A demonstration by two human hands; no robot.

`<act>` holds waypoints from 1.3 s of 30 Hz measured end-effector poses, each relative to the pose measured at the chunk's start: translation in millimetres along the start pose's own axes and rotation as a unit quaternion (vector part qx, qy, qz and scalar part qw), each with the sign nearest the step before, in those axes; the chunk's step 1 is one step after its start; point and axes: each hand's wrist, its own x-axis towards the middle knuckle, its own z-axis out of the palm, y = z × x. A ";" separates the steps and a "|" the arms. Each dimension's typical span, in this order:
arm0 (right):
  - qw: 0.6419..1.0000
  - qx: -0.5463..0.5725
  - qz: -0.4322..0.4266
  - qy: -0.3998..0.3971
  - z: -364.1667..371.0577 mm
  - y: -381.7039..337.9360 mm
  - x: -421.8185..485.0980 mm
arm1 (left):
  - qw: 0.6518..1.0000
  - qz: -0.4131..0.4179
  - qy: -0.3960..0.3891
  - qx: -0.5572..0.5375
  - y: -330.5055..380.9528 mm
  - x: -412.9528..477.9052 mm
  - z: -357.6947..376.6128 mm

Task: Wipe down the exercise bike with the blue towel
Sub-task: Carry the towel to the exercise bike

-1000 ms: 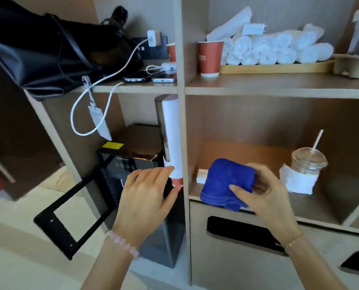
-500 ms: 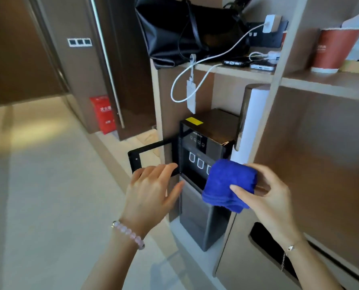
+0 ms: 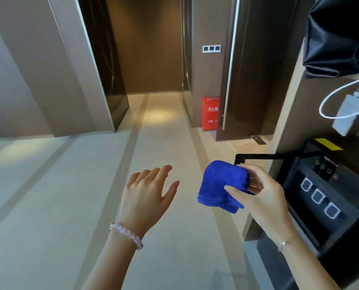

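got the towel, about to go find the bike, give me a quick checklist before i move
1. Towel in hand: ok. The right hand grips the folded blue towel.
2. Spare hand free: ok. The left hand is open and holds nothing.
3. Bike located: not ok. No exercise bike shows in this view.
4. Clearance on the right: not ok. A black frame juts out close behind the towel, beside the water dispenser.
5. Towel clean and dry: cannot tell.
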 end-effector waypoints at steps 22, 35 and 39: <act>0.942 0.090 -0.090 -0.311 363.0 -69.2 42.2 | 0.940 -0.246 0.049 0.231 -284.7 -94.0 -115.1; 0.886 0.128 -0.145 -0.421 567.9 -93.1 123.6 | 0.866 -0.350 0.039 0.356 -441.9 -71.5 -117.5; 0.873 0.138 -0.164 -0.439 637.7 -104.8 163.5 | 0.854 -0.370 0.049 0.364 -504.6 -36.2 -111.6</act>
